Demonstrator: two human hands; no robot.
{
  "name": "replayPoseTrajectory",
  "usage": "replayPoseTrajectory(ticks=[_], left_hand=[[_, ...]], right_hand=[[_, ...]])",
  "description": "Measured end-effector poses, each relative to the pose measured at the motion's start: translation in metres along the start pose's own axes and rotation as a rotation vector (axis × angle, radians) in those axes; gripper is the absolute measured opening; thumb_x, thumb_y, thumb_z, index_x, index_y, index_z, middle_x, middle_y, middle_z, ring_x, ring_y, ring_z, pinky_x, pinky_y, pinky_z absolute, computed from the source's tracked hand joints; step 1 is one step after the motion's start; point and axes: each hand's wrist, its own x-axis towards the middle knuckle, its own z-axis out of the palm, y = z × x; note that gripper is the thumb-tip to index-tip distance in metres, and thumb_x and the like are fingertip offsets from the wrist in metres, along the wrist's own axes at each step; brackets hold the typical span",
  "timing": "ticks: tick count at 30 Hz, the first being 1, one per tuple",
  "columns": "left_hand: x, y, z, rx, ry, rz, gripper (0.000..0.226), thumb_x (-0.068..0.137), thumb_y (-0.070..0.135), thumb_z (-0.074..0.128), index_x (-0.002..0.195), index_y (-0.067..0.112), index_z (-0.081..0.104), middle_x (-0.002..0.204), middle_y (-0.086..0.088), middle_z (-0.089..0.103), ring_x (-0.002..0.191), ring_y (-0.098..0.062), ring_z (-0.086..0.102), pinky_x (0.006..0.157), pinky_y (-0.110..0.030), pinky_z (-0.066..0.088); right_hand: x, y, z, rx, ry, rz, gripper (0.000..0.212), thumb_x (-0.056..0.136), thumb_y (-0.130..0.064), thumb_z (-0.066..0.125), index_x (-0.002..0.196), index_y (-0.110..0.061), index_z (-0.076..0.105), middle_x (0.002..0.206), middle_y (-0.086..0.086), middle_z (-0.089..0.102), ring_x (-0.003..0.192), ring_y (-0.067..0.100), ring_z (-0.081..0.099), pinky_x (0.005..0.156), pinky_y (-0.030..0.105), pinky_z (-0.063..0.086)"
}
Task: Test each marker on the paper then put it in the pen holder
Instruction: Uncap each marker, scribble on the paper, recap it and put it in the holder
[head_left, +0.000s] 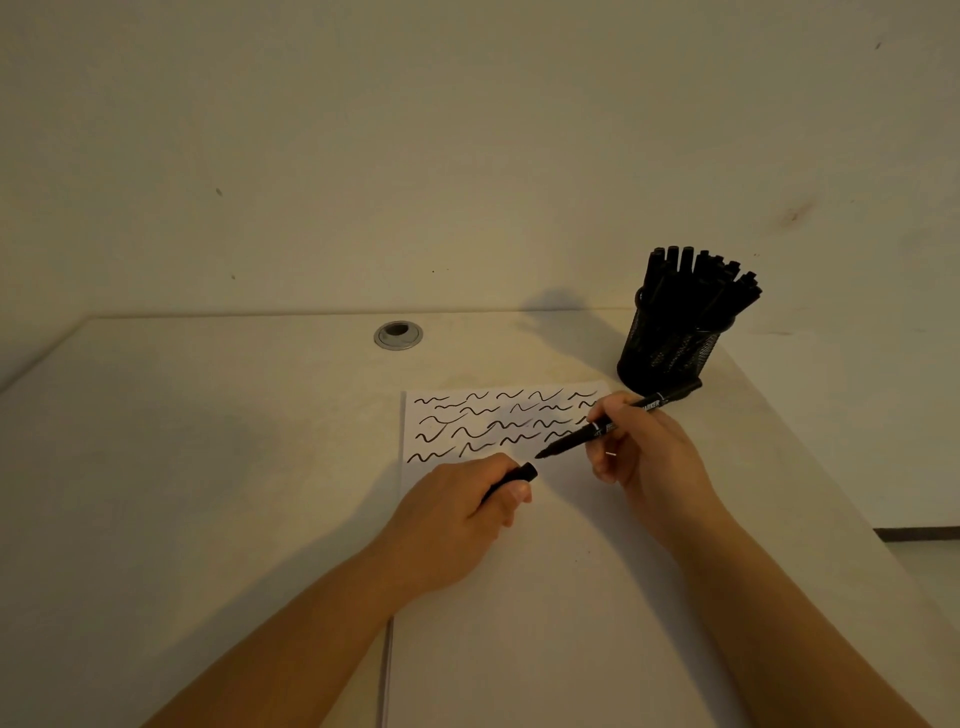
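Note:
A white sheet of paper (545, 597) lies on the table, its far part covered with several black squiggles (498, 423). My right hand (644, 447) grips an uncapped black marker (582, 434), tip pointing left just above the paper below the squiggles. My left hand (462, 514) rests on the paper, closed around the marker's black cap (519, 475). A black mesh pen holder (670, 348) stands beyond the paper at the right, packed with several black markers (696, 275).
The cream table (208, 467) has a round metal cable grommet (398, 335) near its back edge. A pale wall rises behind. The table's right edge runs diagonally past the holder, with floor (930, 566) beyond it.

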Motion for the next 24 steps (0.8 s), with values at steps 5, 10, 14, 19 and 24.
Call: replayPoseTrajectory(ticks=[5, 10, 14, 19, 24], left_hand=[[0.000, -0.001, 0.000, -0.022, 0.006, -0.005, 0.017, 0.095, 0.032, 0.040, 0.083, 0.037, 0.052, 0.065, 0.015, 0.056, 0.059, 0.001, 0.054, 0.060, -0.021, 0.044], [-0.001, -0.001, 0.001, -0.009, 0.005, -0.001, 0.019, 0.095, 0.032, 0.040, 0.081, 0.039, 0.051, 0.064, 0.015, 0.056, 0.059, 0.000, 0.054, 0.059, -0.024, 0.045], [-0.001, -0.001, -0.001, -0.058, 0.033, -0.005, 0.022, 0.096, 0.027, 0.040, 0.082, 0.034, 0.054, 0.062, 0.013, 0.054, 0.057, -0.002, 0.053, 0.063, -0.033, 0.047], [-0.002, -0.001, -0.001, -0.018, 0.046, 0.029, 0.022, 0.092, 0.036, 0.036, 0.082, 0.030, 0.054, 0.055, 0.008, 0.045, 0.054, -0.013, 0.046, 0.056, -0.038, 0.041], [-0.002, -0.002, -0.001, 0.000, 0.094, 0.021, 0.022, 0.090, 0.037, 0.035, 0.072, 0.035, 0.048, 0.053, 0.009, 0.041, 0.052, -0.007, 0.039, 0.053, -0.025, 0.031]], right_hand=[[-0.001, 0.001, 0.001, -0.101, -0.016, 0.008, 0.035, 0.092, -0.014, 0.044, 0.063, -0.019, 0.063, 0.046, 0.002, 0.053, 0.044, 0.013, 0.045, 0.042, 0.019, 0.036], [-0.006, 0.001, 0.004, -0.282, -0.135, 0.016, 0.024, 0.092, -0.013, 0.046, 0.073, -0.016, 0.059, 0.053, 0.001, 0.060, 0.050, 0.012, 0.051, 0.047, 0.018, 0.040], [-0.009, 0.000, 0.008, -0.296, -0.224, 0.021, 0.016, 0.092, -0.007, 0.047, 0.079, -0.012, 0.054, 0.058, 0.003, 0.064, 0.051, 0.015, 0.054, 0.048, 0.022, 0.043], [-0.014, -0.001, 0.014, -0.341, -0.314, 0.004, 0.014, 0.091, -0.006, 0.050, 0.078, -0.009, 0.055, 0.061, 0.005, 0.064, 0.054, 0.014, 0.055, 0.051, 0.023, 0.043], [-0.016, 0.004, 0.020, -0.283, -0.251, -0.025, 0.014, 0.089, -0.002, 0.052, 0.077, -0.007, 0.056, 0.057, 0.004, 0.058, 0.051, 0.012, 0.050, 0.050, 0.019, 0.043]])
